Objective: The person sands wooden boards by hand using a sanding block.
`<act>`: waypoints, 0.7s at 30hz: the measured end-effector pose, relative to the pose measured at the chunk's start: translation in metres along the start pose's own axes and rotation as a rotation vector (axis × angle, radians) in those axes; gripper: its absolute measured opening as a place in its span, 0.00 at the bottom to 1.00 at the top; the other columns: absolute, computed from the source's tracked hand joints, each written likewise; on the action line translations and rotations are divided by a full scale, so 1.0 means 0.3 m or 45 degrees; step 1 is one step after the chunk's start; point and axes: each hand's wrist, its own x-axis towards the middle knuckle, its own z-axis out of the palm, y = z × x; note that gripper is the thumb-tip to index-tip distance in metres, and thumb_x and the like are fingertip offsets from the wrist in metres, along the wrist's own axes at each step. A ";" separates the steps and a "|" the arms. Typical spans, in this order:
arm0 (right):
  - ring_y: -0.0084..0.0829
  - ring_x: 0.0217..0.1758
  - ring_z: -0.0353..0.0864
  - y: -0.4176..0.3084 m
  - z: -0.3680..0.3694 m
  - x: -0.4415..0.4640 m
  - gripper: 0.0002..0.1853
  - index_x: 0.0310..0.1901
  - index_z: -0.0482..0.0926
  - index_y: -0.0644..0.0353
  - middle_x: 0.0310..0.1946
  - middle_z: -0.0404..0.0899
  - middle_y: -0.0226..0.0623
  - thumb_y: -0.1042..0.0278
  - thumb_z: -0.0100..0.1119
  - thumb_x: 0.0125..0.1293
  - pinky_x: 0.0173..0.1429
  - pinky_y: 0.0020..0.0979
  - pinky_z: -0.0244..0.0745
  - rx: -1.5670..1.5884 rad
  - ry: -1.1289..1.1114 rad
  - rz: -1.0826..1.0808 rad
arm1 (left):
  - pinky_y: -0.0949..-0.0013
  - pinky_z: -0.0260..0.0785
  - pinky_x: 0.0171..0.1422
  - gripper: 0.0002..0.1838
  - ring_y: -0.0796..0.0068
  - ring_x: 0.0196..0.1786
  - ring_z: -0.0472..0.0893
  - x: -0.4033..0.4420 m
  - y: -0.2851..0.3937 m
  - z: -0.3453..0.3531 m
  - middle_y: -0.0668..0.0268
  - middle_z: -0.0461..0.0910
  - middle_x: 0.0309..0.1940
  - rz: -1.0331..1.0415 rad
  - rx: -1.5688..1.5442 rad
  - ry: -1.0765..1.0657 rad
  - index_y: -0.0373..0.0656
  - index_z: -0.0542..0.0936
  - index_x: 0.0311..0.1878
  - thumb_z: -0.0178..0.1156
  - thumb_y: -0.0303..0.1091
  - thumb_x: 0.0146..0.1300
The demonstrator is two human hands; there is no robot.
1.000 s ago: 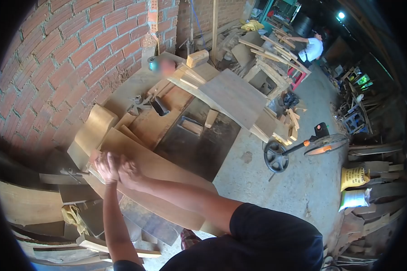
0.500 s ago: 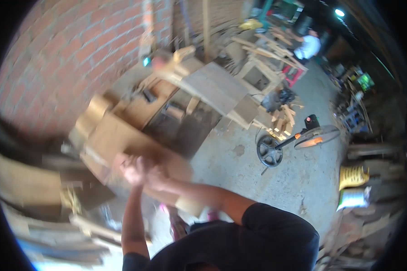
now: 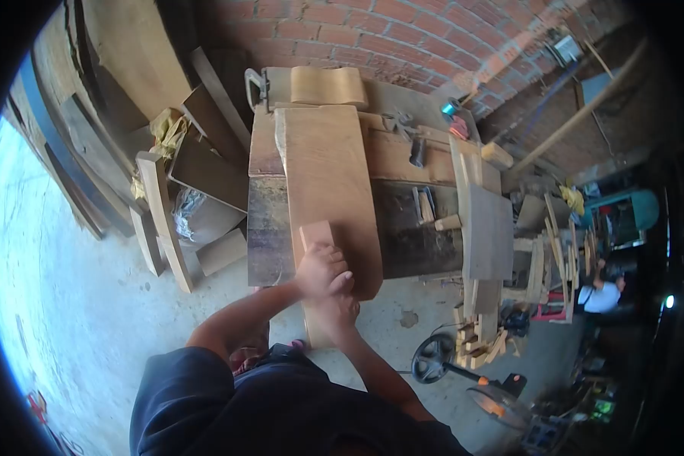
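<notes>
A long, curved wooden board [image 3: 330,167] lies over the workbench [image 3: 270,228], its rounded end toward me. On its near part is a small light wooden block [image 3: 316,233]. My left hand [image 3: 324,270] is closed around the near end of this block. Just below it, my right hand [image 3: 337,310] has its fingers bent and close against the left hand; what it grips is hidden. Under my hands, a pale wooden piece [image 3: 317,334] sticks out past the bench edge.
A curved wood piece [image 3: 328,85] and a clamp [image 3: 260,90] sit at the bench's back. Boards [image 3: 163,220] lean at left. A grey panel [image 3: 488,232] lies at right. A fan [image 3: 498,406] stands on the floor; a person in white [image 3: 600,296] is farther off.
The view has turned a lot, so the bench now lies straight ahead. My hands have moved from the board's far end to its near end. The wooden block now shows in front of them.
</notes>
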 end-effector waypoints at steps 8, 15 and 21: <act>0.46 0.36 0.84 -0.182 -0.098 0.700 0.40 0.63 0.63 0.68 0.46 0.70 0.49 0.51 0.69 0.56 0.34 0.44 0.81 -0.074 0.315 -0.128 | 0.55 0.60 0.54 0.17 0.59 0.45 0.77 0.420 -0.533 -0.145 0.59 0.79 0.33 -0.054 0.000 0.083 0.43 0.79 0.31 0.52 0.46 0.66; 0.53 0.47 0.83 -0.231 -0.177 1.007 0.36 0.63 0.65 0.66 0.50 0.72 0.55 0.52 0.66 0.61 0.48 0.50 0.80 -0.003 0.187 -0.112 | 0.56 0.59 0.56 0.21 0.61 0.48 0.78 0.618 -0.764 -0.151 0.59 0.82 0.38 -0.156 0.194 0.072 0.45 0.84 0.39 0.46 0.49 0.69; 0.58 0.46 0.82 -0.172 -0.141 0.630 0.33 0.59 0.69 0.66 0.50 0.75 0.59 0.50 0.66 0.61 0.49 0.53 0.77 0.049 0.218 -0.137 | 0.55 0.58 0.58 0.21 0.63 0.50 0.77 0.374 -0.481 -0.097 0.61 0.80 0.37 -0.173 0.212 0.089 0.46 0.83 0.38 0.47 0.50 0.70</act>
